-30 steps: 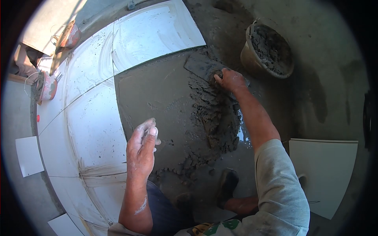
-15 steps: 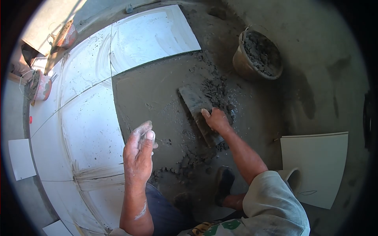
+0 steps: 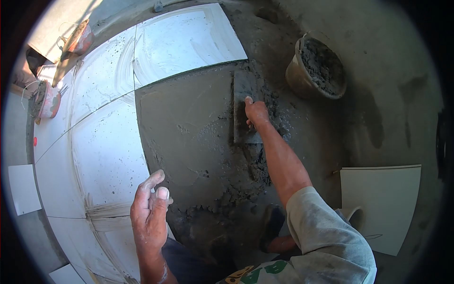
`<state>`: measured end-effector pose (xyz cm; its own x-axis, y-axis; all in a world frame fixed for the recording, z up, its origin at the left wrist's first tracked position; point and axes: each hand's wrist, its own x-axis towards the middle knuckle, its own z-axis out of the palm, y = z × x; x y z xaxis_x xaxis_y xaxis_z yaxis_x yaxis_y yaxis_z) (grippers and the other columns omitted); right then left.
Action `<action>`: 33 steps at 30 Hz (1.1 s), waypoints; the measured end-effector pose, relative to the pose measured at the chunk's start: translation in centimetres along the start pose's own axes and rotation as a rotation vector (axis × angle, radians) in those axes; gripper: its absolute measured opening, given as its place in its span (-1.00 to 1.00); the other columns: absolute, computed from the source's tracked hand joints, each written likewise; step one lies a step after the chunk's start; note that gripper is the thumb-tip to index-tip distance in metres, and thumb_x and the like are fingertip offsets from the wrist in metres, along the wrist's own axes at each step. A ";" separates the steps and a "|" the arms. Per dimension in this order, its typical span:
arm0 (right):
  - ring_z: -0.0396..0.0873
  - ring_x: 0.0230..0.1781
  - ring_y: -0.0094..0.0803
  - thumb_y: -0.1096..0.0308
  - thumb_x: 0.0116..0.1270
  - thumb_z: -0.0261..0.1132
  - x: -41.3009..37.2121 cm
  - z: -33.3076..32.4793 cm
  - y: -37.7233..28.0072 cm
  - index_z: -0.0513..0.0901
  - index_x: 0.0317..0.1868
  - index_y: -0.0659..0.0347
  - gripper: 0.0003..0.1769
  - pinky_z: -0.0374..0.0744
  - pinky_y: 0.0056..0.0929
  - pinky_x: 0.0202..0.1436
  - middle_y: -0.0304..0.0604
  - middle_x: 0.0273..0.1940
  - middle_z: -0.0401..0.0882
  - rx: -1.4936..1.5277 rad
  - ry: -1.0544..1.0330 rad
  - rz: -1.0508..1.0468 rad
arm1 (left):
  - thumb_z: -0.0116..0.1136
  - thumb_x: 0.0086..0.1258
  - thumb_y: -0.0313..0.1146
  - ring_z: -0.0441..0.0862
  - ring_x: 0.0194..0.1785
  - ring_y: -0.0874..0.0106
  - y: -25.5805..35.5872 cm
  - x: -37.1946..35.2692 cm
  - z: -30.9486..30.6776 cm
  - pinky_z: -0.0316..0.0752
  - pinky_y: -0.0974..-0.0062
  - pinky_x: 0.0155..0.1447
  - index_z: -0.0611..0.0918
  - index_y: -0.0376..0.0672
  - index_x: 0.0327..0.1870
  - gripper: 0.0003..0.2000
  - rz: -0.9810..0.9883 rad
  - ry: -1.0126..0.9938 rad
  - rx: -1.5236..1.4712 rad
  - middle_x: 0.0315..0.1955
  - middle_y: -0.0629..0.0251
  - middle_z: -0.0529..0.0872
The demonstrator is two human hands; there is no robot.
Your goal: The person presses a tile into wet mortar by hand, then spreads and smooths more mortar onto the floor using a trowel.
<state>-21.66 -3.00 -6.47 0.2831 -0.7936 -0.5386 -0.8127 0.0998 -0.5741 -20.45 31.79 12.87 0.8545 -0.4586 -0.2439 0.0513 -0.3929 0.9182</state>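
At the near left corner of the mortar bed (image 3: 189,123), left hand (image 3: 149,215) now lower than half a second ago, half open, fingers loosely curled, holding nothing. On the far right part of the bed, trowel (image 3: 242,87) shifted farther away and turned from slanted to straight; right hand (image 3: 257,112) clenched on its handle, forefinger stretched forward. Right of the bed, bucket (image 3: 318,68) of mortar.

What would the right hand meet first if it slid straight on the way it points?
Probably the edge of the far white tile, just past the trowel it grips. Only wet mortar lies between the right hand and that edge. Depth is unclear.
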 end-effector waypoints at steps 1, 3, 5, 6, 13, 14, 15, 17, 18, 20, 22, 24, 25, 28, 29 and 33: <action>0.69 -0.59 -0.14 -0.06 0.46 0.08 0.5 0.3 -0.5 0.64 -0.22 0.58 -0.33 0.66 -0.19 -0.41 0.15 -0.47 0.68 -0.022 0.014 -0.035 | 0.08 0.52 -0.20 0.61 0.03 0.36 -0.1 -0.3 -0.3 0.59 0.45 -0.02 0.53 -0.39 0.18 -0.59 0.016 -0.005 0.028 0.12 -0.02 0.60; 0.70 -0.57 -0.14 -0.06 0.45 0.08 1.0 0.6 -1.4 0.63 -0.20 0.59 -0.33 0.66 -0.19 -0.40 0.14 -0.46 0.69 -0.034 -0.016 -0.060 | 0.09 0.52 -0.21 0.61 -0.04 0.40 -0.3 -0.9 -0.6 0.58 0.46 -0.05 0.53 -0.38 0.18 -0.59 0.034 0.004 0.075 0.12 -0.02 0.61; 0.71 -0.56 -0.14 -0.06 0.45 0.08 0.9 1.0 -1.6 0.63 -0.18 0.59 -0.33 0.67 -0.19 -0.38 0.13 -0.45 0.69 -0.046 -0.042 -0.082 | 0.10 0.51 -0.22 0.61 -0.10 0.43 -0.4 -1.3 -0.6 0.57 0.48 -0.07 0.54 -0.38 0.17 -0.60 0.052 0.009 0.122 0.11 -0.02 0.61; 0.71 -0.55 -0.13 -0.06 0.45 0.09 0.3 1.4 -1.6 0.63 -0.17 0.58 -0.33 0.67 -0.18 -0.35 0.13 -0.45 0.69 -0.043 -0.072 -0.089 | 0.11 0.51 -0.22 0.59 -0.16 0.46 -0.6 -1.3 -0.4 0.55 0.49 -0.11 0.55 -0.37 0.16 -0.61 0.075 -0.009 0.102 0.09 -0.01 0.62; 0.73 -0.29 0.00 -0.11 0.47 0.02 -5.9 3.6 -0.3 0.64 -0.10 0.47 -0.33 0.64 -0.10 -0.05 0.16 -0.36 0.71 -0.312 -0.360 -0.233 | 0.16 0.47 -0.22 0.59 -0.28 0.44 0.6 -0.8 3.0 0.52 0.49 -0.18 0.55 -0.36 0.14 -0.60 0.197 -0.168 0.174 0.03 -0.02 0.63; 0.70 -0.18 0.06 -0.12 0.46 0.03 -6.4 4.1 0.8 0.62 -0.05 0.47 -0.33 0.61 -0.07 0.02 0.18 -0.27 0.71 -0.360 -0.339 -0.283 | 0.16 0.47 -0.21 0.59 -0.27 0.43 0.4 -0.6 3.3 0.52 0.48 -0.18 0.55 -0.36 0.14 -0.60 0.243 -0.180 0.233 0.02 -0.01 0.63; 0.67 -0.06 0.11 -0.13 0.45 0.05 -7.0 4.2 1.3 0.60 0.00 0.46 -0.33 0.58 -0.04 0.09 0.21 -0.19 0.70 -0.408 -0.319 -0.332 | 0.17 0.46 -0.20 0.60 -0.27 0.41 0.2 -0.5 3.5 0.53 0.47 -0.18 0.55 -0.36 0.14 -0.60 0.289 -0.194 0.291 0.02 -0.01 0.63; 0.63 -0.01 0.16 -0.13 0.45 0.06 -7.0 2.9 2.6 0.58 0.03 0.47 -0.32 0.55 -0.02 0.12 0.26 -0.13 0.67 -0.401 -0.218 -0.364 | 0.19 0.45 -0.21 0.59 -0.29 0.42 -0.1 -0.7 3.1 0.52 0.48 -0.20 0.55 -0.35 0.15 -0.59 0.328 -0.207 0.318 -0.01 -0.02 0.63; 0.59 0.05 0.21 -0.14 0.44 0.07 -6.9 1.9 3.3 0.55 0.07 0.47 -0.31 0.53 0.01 0.16 0.31 -0.07 0.64 -0.399 -0.115 -0.394 | 0.20 0.44 -0.22 0.59 -0.29 0.44 0.4 -1.2 2.6 0.51 0.50 -0.22 0.55 -0.36 0.16 -0.59 0.290 -0.216 0.311 -0.01 -0.03 0.63; 0.55 0.07 0.26 -0.13 0.43 0.08 -5.2 -0.1 4.1 0.51 0.12 0.46 -0.30 0.50 0.03 0.18 0.36 -0.04 0.61 -0.362 -0.020 -0.331 | 0.20 0.43 -0.23 0.58 -0.30 0.47 0.8 -1.8 1.9 0.50 0.51 -0.25 0.55 -0.36 0.16 -0.59 0.243 -0.233 0.299 -0.01 -0.03 0.63; 0.67 -0.13 0.15 -0.13 0.43 0.09 -2.4 -1.5 5.0 0.51 0.11 0.47 -0.31 0.62 -0.03 -0.03 0.31 -0.17 0.66 -0.251 0.065 -0.252 | 0.22 0.42 -0.26 0.55 -0.33 0.52 0.7 -2.3 1.2 0.48 0.52 -0.29 0.55 -0.37 0.16 -0.59 0.176 -0.208 0.236 0.00 -0.05 0.63; 0.69 -0.29 0.05 -0.12 0.43 0.10 -2.7 -3.0 4.8 0.51 0.10 0.49 -0.31 0.63 -0.09 -0.18 0.26 -0.25 0.67 -0.179 0.073 -0.155 | 0.22 0.42 -0.26 0.55 -0.35 0.53 1.2 -2.5 1.0 0.48 0.53 -0.30 0.56 -0.37 0.15 -0.59 0.153 -0.215 0.214 0.02 -0.05 0.63; 0.71 -0.44 -0.04 -0.11 0.43 0.11 -3.0 -3.6 4.3 0.50 0.08 0.51 -0.31 0.65 -0.15 -0.33 0.20 -0.32 0.69 -0.097 0.081 -0.066 | 0.23 0.41 -0.26 0.54 -0.36 0.54 1.3 -2.5 0.9 0.48 0.53 -0.31 0.56 -0.38 0.15 -0.59 0.138 -0.216 0.199 0.03 -0.05 0.63; 0.65 -0.62 -0.19 -0.09 0.43 0.12 -3.3 -2.9 5.3 0.50 0.07 0.53 -0.32 0.61 -0.22 -0.51 0.11 -0.45 0.67 -0.102 0.109 -0.062 | 0.23 0.41 -0.27 0.54 -0.38 0.54 1.1 -2.5 0.6 0.47 0.54 -0.33 0.55 -0.38 0.15 -0.59 0.173 -0.221 0.197 0.04 -0.04 0.63; 0.66 -0.60 -0.17 -0.09 0.43 0.12 -3.2 -2.6 5.7 0.51 0.07 0.53 -0.32 0.61 -0.19 -0.48 0.12 -0.45 0.67 -0.093 0.064 -0.029 | 0.23 0.41 -0.27 0.54 -0.38 0.54 1.0 -2.5 0.5 0.47 0.54 -0.33 0.55 -0.38 0.15 -0.59 0.174 -0.225 0.199 0.04 -0.04 0.63; 0.67 -0.59 -0.15 -0.10 0.44 0.11 -5.4 -1.0 5.6 0.51 0.06 0.54 -0.31 0.63 -0.17 -0.44 0.16 -0.47 0.66 -0.119 -0.002 -0.060 | 0.22 0.42 -0.24 0.55 -0.36 0.54 0.1 -2.2 0.7 0.49 0.53 -0.31 0.55 -0.37 0.16 -0.58 0.196 -0.243 0.195 0.01 -0.02 0.64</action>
<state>-28.25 1.25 -6.17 0.3344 -0.7945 -0.5069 -0.8486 -0.0200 -0.5286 -22.70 32.21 13.24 0.6893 -0.7069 -0.1583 -0.2206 -0.4130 0.8836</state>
